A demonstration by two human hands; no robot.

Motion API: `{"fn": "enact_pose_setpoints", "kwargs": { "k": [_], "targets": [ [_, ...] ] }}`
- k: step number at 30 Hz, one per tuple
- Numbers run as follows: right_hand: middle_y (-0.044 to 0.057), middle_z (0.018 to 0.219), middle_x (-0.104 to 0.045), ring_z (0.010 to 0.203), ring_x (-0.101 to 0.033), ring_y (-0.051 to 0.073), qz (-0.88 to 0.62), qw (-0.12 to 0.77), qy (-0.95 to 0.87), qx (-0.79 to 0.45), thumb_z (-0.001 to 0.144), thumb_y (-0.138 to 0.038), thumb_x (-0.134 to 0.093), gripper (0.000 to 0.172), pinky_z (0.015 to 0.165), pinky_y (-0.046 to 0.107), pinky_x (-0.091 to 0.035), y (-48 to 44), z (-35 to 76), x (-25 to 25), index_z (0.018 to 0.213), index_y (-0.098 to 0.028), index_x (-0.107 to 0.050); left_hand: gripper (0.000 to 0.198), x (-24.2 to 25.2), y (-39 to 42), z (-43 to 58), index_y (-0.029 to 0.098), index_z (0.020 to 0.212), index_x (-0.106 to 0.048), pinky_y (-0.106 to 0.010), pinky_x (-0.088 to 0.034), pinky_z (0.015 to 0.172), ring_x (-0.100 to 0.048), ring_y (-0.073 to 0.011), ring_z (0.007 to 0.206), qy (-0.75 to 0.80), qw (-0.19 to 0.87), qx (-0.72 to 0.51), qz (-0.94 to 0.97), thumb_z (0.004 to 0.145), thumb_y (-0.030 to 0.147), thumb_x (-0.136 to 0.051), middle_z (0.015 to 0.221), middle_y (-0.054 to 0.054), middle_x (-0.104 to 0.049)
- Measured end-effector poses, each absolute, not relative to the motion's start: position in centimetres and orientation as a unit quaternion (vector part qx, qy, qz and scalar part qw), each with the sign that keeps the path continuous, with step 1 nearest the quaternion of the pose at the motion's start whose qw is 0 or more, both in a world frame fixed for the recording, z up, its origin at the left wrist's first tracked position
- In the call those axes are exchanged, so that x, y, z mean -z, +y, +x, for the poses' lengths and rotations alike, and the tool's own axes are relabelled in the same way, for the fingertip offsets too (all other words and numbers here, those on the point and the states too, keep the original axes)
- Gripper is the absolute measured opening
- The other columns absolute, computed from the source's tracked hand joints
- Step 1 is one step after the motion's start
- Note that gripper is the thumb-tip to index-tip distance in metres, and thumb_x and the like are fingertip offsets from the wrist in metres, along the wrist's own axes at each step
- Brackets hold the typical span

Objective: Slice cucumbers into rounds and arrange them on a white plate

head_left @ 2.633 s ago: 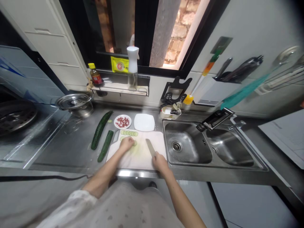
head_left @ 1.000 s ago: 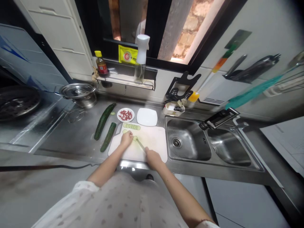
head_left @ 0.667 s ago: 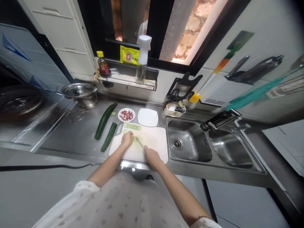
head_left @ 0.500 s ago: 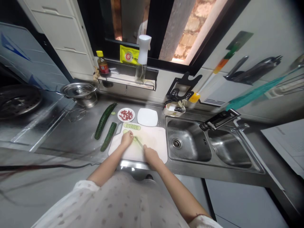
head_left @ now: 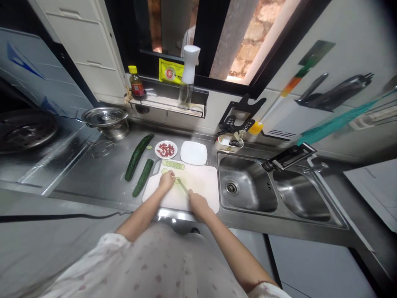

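Note:
My right hand (head_left: pixel 199 205) is closed round the handle of a small knife (head_left: pixel 183 187), whose blade points up and left over the white cutting board (head_left: pixel 201 194). The blade's tip touches or lies over a cucumber slice (head_left: pixel 178 181). Just left of that slice is my left hand (head_left: pixel 167 181), its fingers drawn together; whatever they may pinch is too small to make out. A row of overlapping cucumber slices (head_left: pixel 173 165) lies along the board's top edge, and a single slice (head_left: pixel 164 170) shows beside my left hand.
Left of the board lie a whole cucumber (head_left: pixel 138 157) and a shorter cucumber piece (head_left: pixel 142 178). Behind it stand a plate of chopped red pieces (head_left: pixel 157 154) and a white square plate (head_left: pixel 194 153). A double sink (head_left: pixel 248 186) is at right, a lidded steel pot (head_left: pixel 107 122) at back left.
The whole view has shifted slightly. Both hands, the knife and the slices keep nearly the same places on the board.

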State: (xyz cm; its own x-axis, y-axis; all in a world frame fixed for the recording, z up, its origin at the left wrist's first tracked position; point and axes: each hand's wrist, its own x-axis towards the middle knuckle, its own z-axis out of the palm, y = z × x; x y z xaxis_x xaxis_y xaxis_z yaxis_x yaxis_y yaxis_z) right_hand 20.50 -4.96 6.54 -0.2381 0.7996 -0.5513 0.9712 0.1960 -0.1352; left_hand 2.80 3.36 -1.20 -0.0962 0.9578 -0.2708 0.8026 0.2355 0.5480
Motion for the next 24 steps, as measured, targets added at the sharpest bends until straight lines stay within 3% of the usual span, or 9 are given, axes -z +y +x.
{"fn": "enact_pose_setpoints", "kwargs": {
  "k": [24],
  "targets": [
    [0.015,0.094,-0.069,0.092,-0.068,0.025,0.547,0.192,0.799,0.159,0.097,-0.014,-0.025,0.031,0.074,0.035,-0.051,-3.3,20.6,-6.7,0.119,-0.016,-0.047,0.016,1.7,3.5,2.8,0.02,0.096,-0.061,-0.026,-0.042,0.077,-0.062,-0.0198,0.089,0.723,0.285,-0.127,0.616,0.081,0.023,-0.058,0.092,-0.006,-0.068]
  ]
}}
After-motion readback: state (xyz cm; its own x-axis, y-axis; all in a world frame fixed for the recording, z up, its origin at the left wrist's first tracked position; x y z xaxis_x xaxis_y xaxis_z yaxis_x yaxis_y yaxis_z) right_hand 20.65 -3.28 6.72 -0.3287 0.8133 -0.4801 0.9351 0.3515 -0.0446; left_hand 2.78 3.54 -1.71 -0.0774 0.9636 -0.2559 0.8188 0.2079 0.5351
